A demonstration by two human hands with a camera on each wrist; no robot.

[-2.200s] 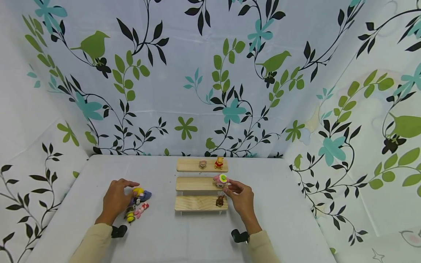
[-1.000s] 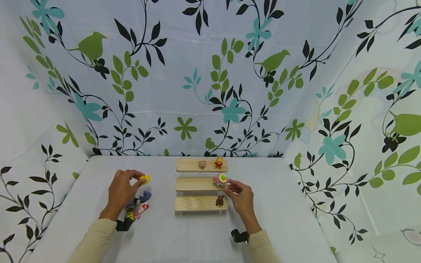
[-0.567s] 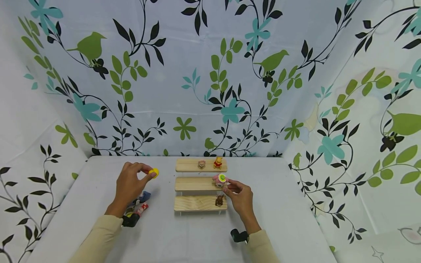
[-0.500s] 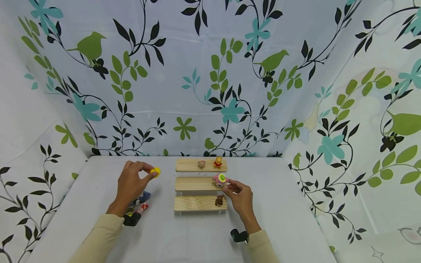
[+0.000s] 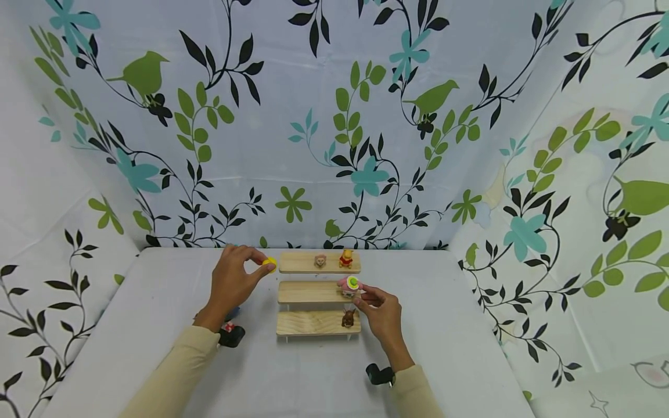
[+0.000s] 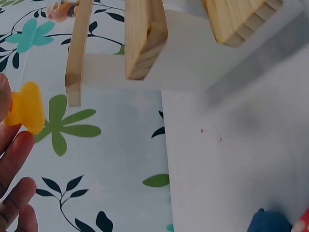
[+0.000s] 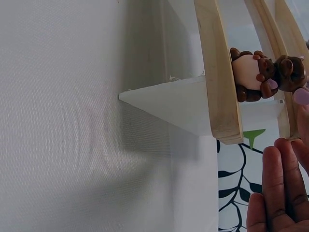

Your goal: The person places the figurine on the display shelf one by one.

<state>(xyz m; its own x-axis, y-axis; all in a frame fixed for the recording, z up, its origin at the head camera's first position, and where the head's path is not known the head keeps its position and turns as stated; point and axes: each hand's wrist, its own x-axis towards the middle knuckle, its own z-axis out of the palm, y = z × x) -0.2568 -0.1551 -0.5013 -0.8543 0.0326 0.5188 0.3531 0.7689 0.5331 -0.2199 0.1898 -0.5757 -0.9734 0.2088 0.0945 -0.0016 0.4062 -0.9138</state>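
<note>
My left hand [image 5: 233,281] pinches a small yellow toy [image 5: 269,265] between thumb and fingertips, held up just left of the top shelf [image 5: 298,262]. In the left wrist view the yellow toy [image 6: 32,107] is partly covered by the fingers. At the right end of the middle shelf [image 5: 308,293], my right hand [image 5: 383,313] pinches a pink figurine [image 5: 352,285] with a white and yellow-green round top. A brown figurine [image 5: 348,319] with a pale belly sits on the lowest shelf, below the right fingertips.
The top shelf carries a bear figurine [image 5: 346,259] in red and a tan figurine [image 5: 320,260]. Beneath my left wrist, a blue figurine [image 6: 269,221] and a red-and-white one [image 6: 302,223] lie on the white table [image 5: 292,383], mostly hidden. Patterned cloth [image 5: 334,128] hangs behind.
My left hand has picked the yellow toy from the pile at left and carried it right and away towards the top shelf. The right hand stays at the pink figurine.
</note>
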